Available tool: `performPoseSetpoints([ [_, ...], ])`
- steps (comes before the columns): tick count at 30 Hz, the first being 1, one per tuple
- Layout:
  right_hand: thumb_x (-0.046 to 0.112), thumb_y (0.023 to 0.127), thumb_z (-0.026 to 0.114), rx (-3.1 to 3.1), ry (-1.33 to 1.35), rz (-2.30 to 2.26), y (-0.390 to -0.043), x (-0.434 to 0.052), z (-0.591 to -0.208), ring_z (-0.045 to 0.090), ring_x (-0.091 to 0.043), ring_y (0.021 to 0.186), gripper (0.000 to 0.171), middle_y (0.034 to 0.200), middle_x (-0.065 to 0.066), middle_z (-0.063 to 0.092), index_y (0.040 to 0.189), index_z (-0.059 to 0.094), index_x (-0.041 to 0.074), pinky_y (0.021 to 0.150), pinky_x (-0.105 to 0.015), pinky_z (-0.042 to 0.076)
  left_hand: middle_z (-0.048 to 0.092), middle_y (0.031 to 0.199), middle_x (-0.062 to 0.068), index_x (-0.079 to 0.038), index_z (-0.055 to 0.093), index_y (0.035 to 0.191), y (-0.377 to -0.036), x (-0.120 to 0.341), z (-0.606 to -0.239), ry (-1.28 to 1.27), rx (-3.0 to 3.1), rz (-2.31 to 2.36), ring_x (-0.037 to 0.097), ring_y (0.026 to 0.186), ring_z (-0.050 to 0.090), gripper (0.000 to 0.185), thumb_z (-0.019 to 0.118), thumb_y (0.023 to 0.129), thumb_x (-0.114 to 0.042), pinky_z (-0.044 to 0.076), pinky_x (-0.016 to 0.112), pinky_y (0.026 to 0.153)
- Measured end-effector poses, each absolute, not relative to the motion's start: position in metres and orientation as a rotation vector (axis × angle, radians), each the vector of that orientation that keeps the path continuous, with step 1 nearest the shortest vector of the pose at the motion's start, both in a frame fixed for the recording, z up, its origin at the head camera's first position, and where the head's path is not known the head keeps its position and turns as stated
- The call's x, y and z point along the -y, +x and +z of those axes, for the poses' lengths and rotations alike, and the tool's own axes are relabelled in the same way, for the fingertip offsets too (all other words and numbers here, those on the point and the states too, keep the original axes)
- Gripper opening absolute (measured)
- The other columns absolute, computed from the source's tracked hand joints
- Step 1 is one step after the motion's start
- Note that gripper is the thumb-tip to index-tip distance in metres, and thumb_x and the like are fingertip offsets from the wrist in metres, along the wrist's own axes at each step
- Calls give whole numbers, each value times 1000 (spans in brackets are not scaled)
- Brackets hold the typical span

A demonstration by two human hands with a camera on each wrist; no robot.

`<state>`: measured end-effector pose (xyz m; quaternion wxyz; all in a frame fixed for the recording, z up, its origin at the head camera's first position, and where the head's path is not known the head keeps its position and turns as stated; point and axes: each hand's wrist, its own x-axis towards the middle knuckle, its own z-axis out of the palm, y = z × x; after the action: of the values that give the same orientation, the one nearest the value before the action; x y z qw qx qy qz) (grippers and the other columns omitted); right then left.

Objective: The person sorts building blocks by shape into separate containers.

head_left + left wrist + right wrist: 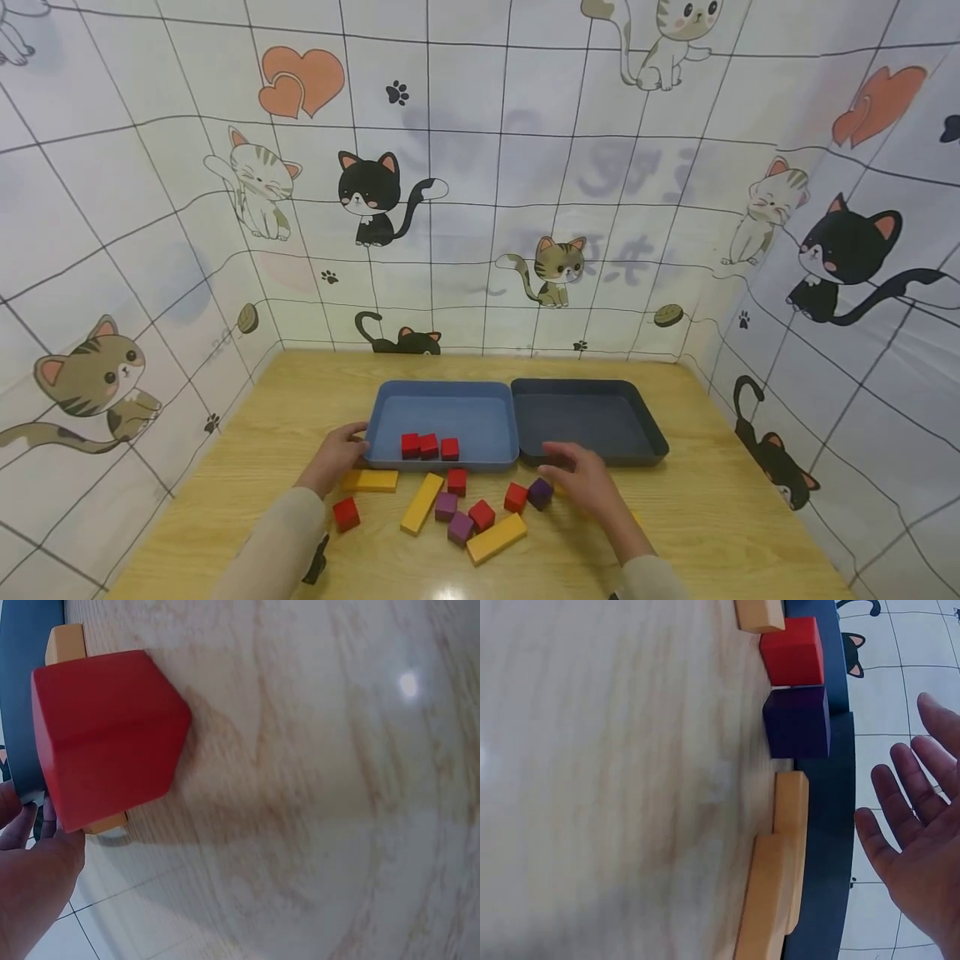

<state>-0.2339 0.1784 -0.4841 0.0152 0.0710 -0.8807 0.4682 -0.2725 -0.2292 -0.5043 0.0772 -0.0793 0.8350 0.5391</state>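
A light blue tray [465, 408] lies on the table with several red cubes [427, 447] inside along its near side. My left hand [337, 454] grips its left edge; in the left wrist view the fingers [46, 825] curl at the tray's rim. Beside it on the right is a dark grey tray [585, 417] holding nothing. My right hand [581, 475] hovers by that tray's near edge, its fingers loosely spread and holding nothing, as the right wrist view shows. Just left of it stand a dark purple cube [540, 493] and a red cube [515, 497].
In front of the trays lie yellow blocks [422, 504], purple cubes [446, 507] and more red cubes [482, 514]. One red cube [346, 514] sits by the left forearm. Yellow blocks [769, 892] lie partly behind the right hand. A cat-print cloth [465, 208] encloses the table.
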Motion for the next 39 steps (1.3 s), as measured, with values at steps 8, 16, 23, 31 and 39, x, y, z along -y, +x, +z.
performPoseSetpoints([
  [8, 14, 88, 74, 2731, 207, 1427, -224, -186, -485, 62, -28, 109, 35, 117, -9, 69, 121, 69, 3, 96, -48, 48, 56, 121, 31, 9, 39, 145, -271, 227, -502, -238, -2504, 1621, 35, 102, 61, 47, 46, 100, 1, 51, 46, 90],
  [16, 20, 88, 76, 2775, 173, 1405, -220, -188, -488, 63, -29, 109, 38, 118, -10, 69, 121, 69, 3, 96, -50, 48, 46, 135, 36, 8, 35, 149, -271, 225, -502, -239, -2493, 1626, 40, 112, 55, 50, 44, 100, 0, 48, 51, 97],
  [23, 17, 87, 76, 2769, 204, 1396, -216, -191, -492, 63, -31, 108, 38, 117, -11, 69, 121, 69, 2, 94, -50, 50, 46, 135, 35, 6, 35, 150, -273, 223, -502, -237, -2481, 1639, 41, 113, 55, 52, 43, 99, 4, 47, 52, 98],
  [31, 17, 86, 77, 2772, 211, 1453, -210, -190, -497, 63, -32, 108, 39, 116, -11, 68, 120, 69, 1, 92, -46, 52, 43, 137, 36, 5, 32, 150, -272, 225, -503, -221, -2471, 1646, 43, 117, 53, 52, 43, 100, 3, 44, 54, 101],
  [39, 18, 85, 79, 2805, 158, 1404, -204, -187, -499, 64, -33, 107, 40, 117, -13, 68, 119, 69, 1, 91, -48, 52, 43, 139, 35, 3, 33, 151, -273, 225, -505, -251, -2482, 1603, 41, 116, 53, 52, 43, 101, 1, 43, 54, 102],
])
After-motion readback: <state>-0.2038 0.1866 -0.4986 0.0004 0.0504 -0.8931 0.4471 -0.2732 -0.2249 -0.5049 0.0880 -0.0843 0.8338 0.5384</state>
